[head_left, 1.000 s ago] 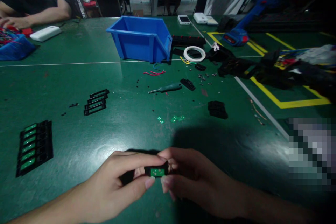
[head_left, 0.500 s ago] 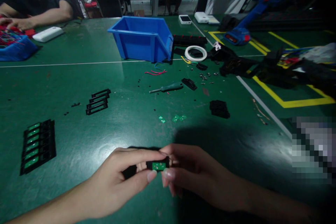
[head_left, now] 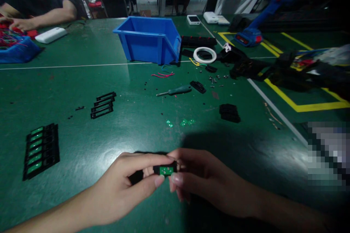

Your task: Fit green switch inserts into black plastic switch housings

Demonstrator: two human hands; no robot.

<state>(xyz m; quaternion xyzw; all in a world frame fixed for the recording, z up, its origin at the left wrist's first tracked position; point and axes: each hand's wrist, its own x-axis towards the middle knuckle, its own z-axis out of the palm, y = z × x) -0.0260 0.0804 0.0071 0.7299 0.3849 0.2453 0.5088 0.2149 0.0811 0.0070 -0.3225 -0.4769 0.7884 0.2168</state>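
Note:
My left hand (head_left: pixel 128 185) and my right hand (head_left: pixel 199 180) meet low in the middle of the view, both pinched on a small black frame with a green circuit board (head_left: pixel 164 170) set in it. Thumb and forefinger of each hand close on its ends, just above the green table (head_left: pixel 82 76). Left of my hands lies a row of black frames with green boards (head_left: pixel 41 151). Several empty black frames (head_left: pixel 103 105) lie farther back. Loose green boards (head_left: pixel 180 122) lie ahead of my hands.
A blue bin (head_left: pixel 149 40), a screwdriver (head_left: pixel 175 90), red and blue wires (head_left: pixel 162 74), a tape ring (head_left: pixel 204 55), scattered screws (head_left: pixel 216 79) and black parts (head_left: pixel 230 113) lie beyond. A pile of black cables (head_left: pixel 287 69) fills the right. Another person's arm (head_left: pixel 41 18) rests at the far left.
Both hands with the small frame have drifted slightly up and away from me; the grip is the same.

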